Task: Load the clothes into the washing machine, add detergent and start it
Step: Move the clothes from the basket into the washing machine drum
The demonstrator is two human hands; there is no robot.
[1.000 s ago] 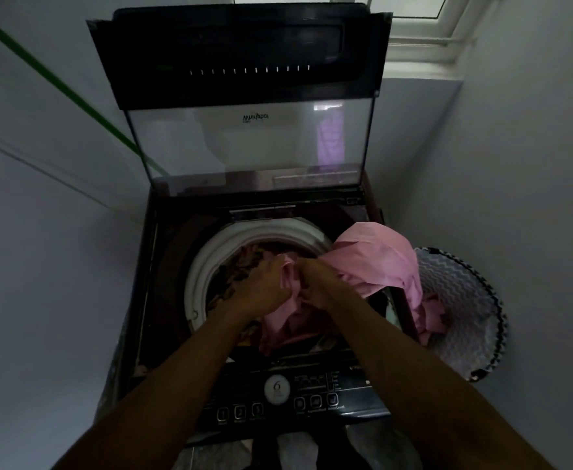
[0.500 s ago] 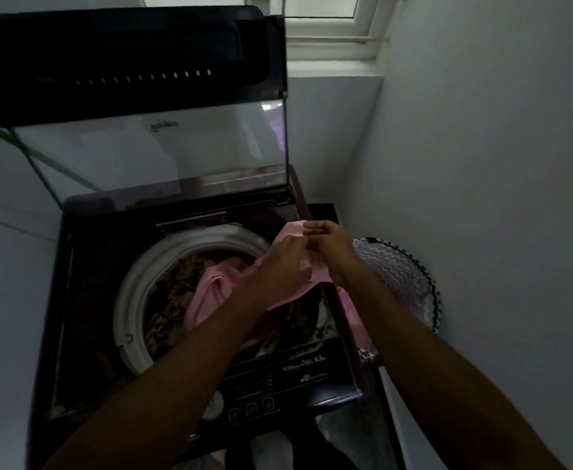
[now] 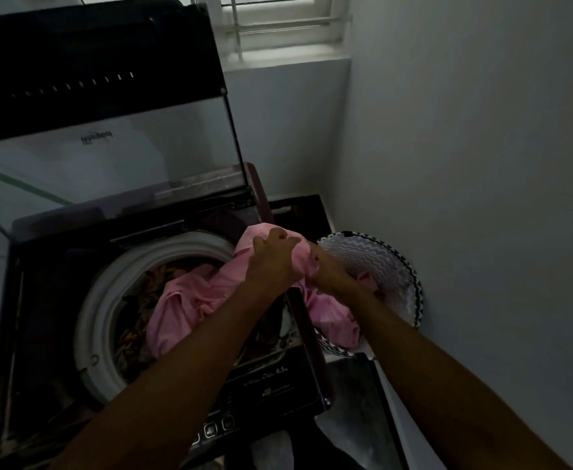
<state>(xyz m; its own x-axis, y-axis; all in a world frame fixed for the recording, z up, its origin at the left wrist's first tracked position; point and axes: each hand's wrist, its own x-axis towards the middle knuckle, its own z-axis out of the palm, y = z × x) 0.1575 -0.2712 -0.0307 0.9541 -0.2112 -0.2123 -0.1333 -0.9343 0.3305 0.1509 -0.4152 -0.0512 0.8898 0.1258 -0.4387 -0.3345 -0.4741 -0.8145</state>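
Two hands, one soft pink garment (image 3: 190, 300).
Left hand (image 3: 273, 262) and right hand (image 3: 329, 269) clutch crumpled cloth over round white-rimmed washing machine (image 3: 88, 320).

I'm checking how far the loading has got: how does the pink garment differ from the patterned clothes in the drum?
The pink garment is plain and pale; the patterned clothes are dark and multicoloured. The pink garment is gripped by the left hand and right hand and trails over the machine's edge; the patterned clothes lie wholly inside.

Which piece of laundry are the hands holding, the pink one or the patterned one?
The pink garment: both hands grip it at the drum's edge. The dark patterned clothes lie untouched beneath.
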